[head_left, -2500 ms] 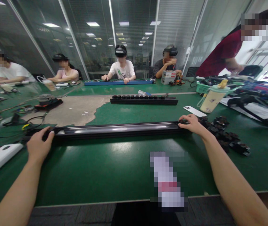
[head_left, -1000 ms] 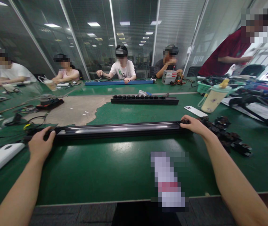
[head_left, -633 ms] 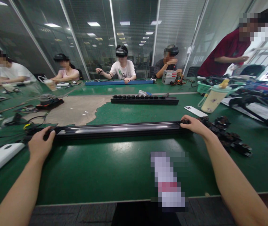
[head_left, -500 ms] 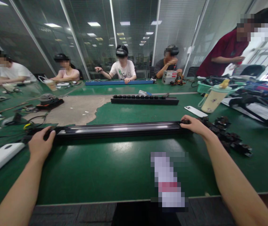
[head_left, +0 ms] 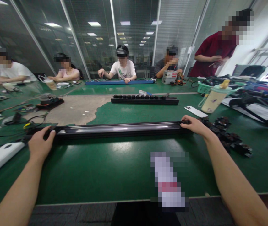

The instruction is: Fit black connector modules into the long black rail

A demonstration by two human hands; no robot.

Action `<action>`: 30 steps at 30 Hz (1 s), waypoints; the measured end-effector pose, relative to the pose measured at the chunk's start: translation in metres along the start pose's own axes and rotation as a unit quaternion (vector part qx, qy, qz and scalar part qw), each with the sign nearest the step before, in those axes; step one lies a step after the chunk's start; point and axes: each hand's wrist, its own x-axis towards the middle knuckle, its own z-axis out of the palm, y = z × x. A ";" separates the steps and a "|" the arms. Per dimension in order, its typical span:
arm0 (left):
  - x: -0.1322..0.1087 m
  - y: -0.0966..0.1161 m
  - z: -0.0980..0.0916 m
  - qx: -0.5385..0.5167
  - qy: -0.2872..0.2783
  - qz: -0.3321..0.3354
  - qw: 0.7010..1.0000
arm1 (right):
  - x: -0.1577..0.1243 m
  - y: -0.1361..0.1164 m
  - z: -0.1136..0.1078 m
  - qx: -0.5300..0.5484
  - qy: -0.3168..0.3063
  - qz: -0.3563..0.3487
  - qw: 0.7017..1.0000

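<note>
Long black bar [head_left: 122, 129]: is lying crosswise on the shiny green tabletop [head_left: 115, 166], ends pointing at nine and three (I'm centring the clock on the bar, wearer at six).

Glossy grey strip [head_left: 124, 128]: is running along the top and catching bright streaks, so I'm guessing smooth, hard, kinda slippery and easy to scuff.

Weight + stiffness: no sag is showing, so I'm betting it's stiff, medium heft, more awkward from length than from weight.

Bare left hand [head_left: 39, 142]: is wrapping the nine o'clock end, thumb on the near side; the far fingers are mostly hiding.

Bare right hand [head_left: 192, 124]: is pinching narrowly at the three o'clock end, a small dark chunky piece [head_left: 185, 121] showing by the thumb. Can't tell if that's fixed to the bar.

Best hold: both ends imo, on the matte black parts; grabbing the strip is asking for a slip, and going one-handed is inviting a tip.

Neighbours: a shorter black rail with round black knobs [head_left: 144, 100] is lying at one, a white phone [head_left: 196, 111] between two and three, and jagged black parts [head_left: 229, 138] are crowding the right wrist at three.
</note>
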 end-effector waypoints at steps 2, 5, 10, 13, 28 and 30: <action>0.000 0.000 0.000 0.001 -0.003 -0.002 1.000 | -0.001 -0.002 -0.001 0.000 -0.002 -0.001 1.000; 0.000 0.000 -0.001 -0.003 -0.002 0.002 1.000 | -0.001 -0.004 -0.002 -0.002 -0.002 -0.001 1.000; -0.001 0.003 -0.002 -0.002 -0.004 -0.001 1.000 | -0.001 -0.003 -0.002 0.000 -0.002 0.005 1.000; -0.001 0.005 -0.002 0.001 -0.006 -0.002 1.000 | -0.001 -0.001 -0.002 0.003 -0.005 0.004 1.000; -0.002 0.008 -0.005 -0.009 -0.008 -0.010 1.000 | -0.001 0.003 -0.004 0.009 -0.001 -0.001 1.000; -0.002 0.010 -0.006 -0.011 -0.009 -0.012 1.000 | 0.000 0.004 -0.003 0.011 -0.001 -0.003 1.000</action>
